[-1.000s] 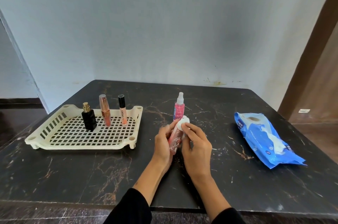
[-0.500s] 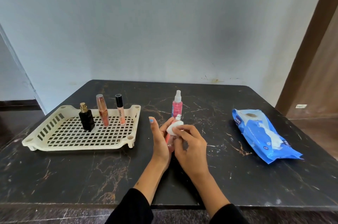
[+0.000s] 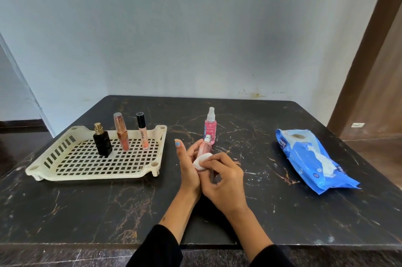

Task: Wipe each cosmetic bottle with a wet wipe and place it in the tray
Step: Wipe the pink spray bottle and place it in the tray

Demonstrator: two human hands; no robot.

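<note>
Fingers: I see right hand (image 3: 224, 177) pinching white wipe pad (image 3: 202, 160) against small pink bottle (image 3: 204, 147), which left hand (image 3: 188, 164) grips upright above table (image 3: 87, 212). Second spray bottle (image 3: 210, 126) just behind. Tray (image 3: 65, 176) left, three bottles standing inside.

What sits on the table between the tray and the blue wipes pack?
In the head view: the pink spray bottle, standing, and nearer, both hands, left hand and right hand, wiping a small pink bottle with a white wipe.
</note>
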